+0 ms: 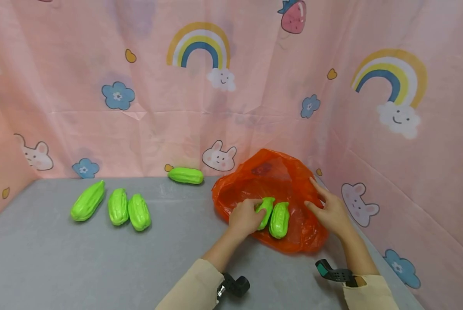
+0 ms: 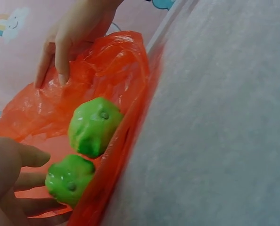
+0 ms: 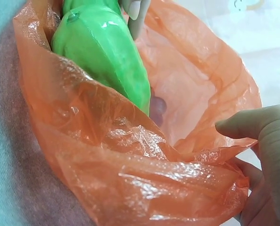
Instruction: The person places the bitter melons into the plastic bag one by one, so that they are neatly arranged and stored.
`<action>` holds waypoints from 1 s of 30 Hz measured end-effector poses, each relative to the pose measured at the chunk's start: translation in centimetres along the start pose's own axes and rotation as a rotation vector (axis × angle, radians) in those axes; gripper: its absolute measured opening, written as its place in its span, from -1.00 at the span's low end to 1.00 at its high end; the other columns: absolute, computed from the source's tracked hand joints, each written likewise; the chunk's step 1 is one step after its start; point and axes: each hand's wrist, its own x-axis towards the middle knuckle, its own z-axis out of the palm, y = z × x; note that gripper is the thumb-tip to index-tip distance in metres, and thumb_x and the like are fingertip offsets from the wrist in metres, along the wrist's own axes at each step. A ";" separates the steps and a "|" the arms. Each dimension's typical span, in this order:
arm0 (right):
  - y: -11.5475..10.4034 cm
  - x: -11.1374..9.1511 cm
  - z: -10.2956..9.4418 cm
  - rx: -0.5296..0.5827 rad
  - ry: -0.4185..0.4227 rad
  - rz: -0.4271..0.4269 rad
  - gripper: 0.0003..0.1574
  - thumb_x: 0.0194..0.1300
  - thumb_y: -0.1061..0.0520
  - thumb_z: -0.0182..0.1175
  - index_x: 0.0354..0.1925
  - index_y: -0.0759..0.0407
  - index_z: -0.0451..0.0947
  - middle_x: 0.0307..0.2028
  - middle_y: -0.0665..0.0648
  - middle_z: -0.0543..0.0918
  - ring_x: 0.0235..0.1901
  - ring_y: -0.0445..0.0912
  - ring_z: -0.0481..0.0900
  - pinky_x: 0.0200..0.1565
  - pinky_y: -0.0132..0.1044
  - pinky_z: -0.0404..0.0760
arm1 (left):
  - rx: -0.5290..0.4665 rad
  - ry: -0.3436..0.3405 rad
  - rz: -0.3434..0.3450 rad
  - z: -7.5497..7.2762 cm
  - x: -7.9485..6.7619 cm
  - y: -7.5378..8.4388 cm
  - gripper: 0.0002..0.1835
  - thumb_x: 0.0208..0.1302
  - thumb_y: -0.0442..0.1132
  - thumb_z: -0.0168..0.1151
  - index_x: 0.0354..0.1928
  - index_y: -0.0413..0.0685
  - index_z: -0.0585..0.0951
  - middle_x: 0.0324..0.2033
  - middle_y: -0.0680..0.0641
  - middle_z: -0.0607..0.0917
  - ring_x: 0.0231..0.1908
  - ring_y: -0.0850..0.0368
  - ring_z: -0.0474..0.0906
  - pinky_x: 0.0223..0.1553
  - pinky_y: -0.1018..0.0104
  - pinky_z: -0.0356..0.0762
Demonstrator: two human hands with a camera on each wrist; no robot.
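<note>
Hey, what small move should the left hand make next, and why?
Probably draw the left hand back out, leaving the green gourd by its thumb: that gourd and another already sit inside the open red plastic bag, while four more gourds lie on the table.

Dressed in plain cream sleeves, left [image 1: 196, 287] and right [image 1: 371, 296]. Wears a rounded black left wrist device [image 1: 237, 285] with a silvery metal piece [image 1: 221, 292], plus a curved black right wrist device [image 1: 339, 274], dotted with small holes, green-panelled [image 1: 321, 269] at left.
</note>
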 end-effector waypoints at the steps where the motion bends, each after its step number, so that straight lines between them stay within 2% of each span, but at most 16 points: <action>1: 0.0 0.0 0.0 0.001 0.002 0.000 -0.13 0.41 0.20 0.22 0.57 0.13 0.11 0.44 0.45 0.32 0.29 0.47 0.43 0.16 0.24 0.52 | 0.011 -0.004 0.003 -0.1 0.0 0.0 -0.59 0.39 -0.08 0.24 0.21 -0.03 0.67 -0.09 -0.02 0.78 -0.33 0.14 0.55 -0.34 0.33 0.45; 5: -0.1 0.0 0.0 0.002 0.010 -0.010 -0.13 0.40 0.21 0.23 0.56 0.13 0.13 0.44 0.44 0.34 0.29 0.46 0.44 0.15 0.23 0.52 | 0.043 -0.014 0.007 -0.7 0.1 0.0 -0.62 0.39 -0.06 0.24 0.16 -0.02 0.68 -0.13 0.00 0.77 -0.27 0.12 0.57 -0.19 0.23 0.56; 10: -0.1 -0.1 0.0 0.002 0.020 -0.015 -0.13 0.40 0.20 0.24 0.56 0.13 0.14 0.42 0.44 0.36 0.29 0.46 0.45 0.14 0.21 0.53 | 0.036 -0.036 0.011 -1.7 0.3 0.1 -0.59 0.40 -0.04 0.23 0.19 -0.04 0.66 0.01 -0.05 0.76 -0.14 0.04 0.64 -0.03 0.07 0.63; 15: 0.0 -0.1 0.0 0.006 0.024 -0.006 -0.14 0.41 0.19 0.23 0.56 0.11 0.13 0.43 0.44 0.35 0.29 0.47 0.43 0.15 0.25 0.52 | 0.049 -0.031 0.083 -3.4 0.7 0.3 -0.55 0.44 -0.03 0.20 0.28 -0.02 0.60 0.17 -0.05 0.71 0.06 0.01 0.66 0.14 0.03 0.62; 17: 0.1 -0.1 0.0 0.003 0.031 -0.014 -0.14 0.41 0.20 0.23 0.56 0.12 0.13 0.43 0.45 0.35 0.29 0.46 0.43 0.16 0.25 0.51 | 0.037 -0.002 0.119 -4.1 0.9 0.2 -0.57 0.45 -0.04 0.20 0.27 -0.01 0.60 0.17 -0.04 0.71 0.09 0.02 0.66 0.14 0.06 0.63; 20: 0.2 0.0 -0.1 0.000 0.038 -0.028 -0.14 0.40 0.21 0.24 0.55 0.15 0.14 0.42 0.45 0.36 0.29 0.46 0.44 0.16 0.24 0.50 | 0.000 0.101 0.144 -5.1 1.2 0.0 -0.63 0.45 -0.07 0.19 0.20 -0.01 0.66 0.09 -0.01 0.75 0.00 0.03 0.70 0.05 0.10 0.67; 26: 0.2 -0.2 -0.2 0.001 0.026 -0.021 -0.12 0.40 0.18 0.25 0.56 0.12 0.13 0.42 0.44 0.37 0.29 0.45 0.44 0.14 0.24 0.52 | -0.098 0.426 0.124 -7.0 2.1 -0.9 -0.73 0.42 -0.18 0.20 0.07 0.00 0.72 -0.12 -0.05 0.81 -0.20 0.02 0.74 -0.15 0.11 0.68; 30: 0.1 -0.2 -0.2 -0.002 0.017 -0.020 -0.11 0.40 0.15 0.26 0.56 0.11 0.13 0.43 0.43 0.36 0.29 0.45 0.44 0.13 0.23 0.53 | -0.151 0.550 0.080 -8.4 2.4 -2.0 -0.75 0.41 -0.22 0.19 0.04 -0.03 0.73 -0.13 -0.08 0.81 -0.23 0.00 0.73 -0.17 0.09 0.68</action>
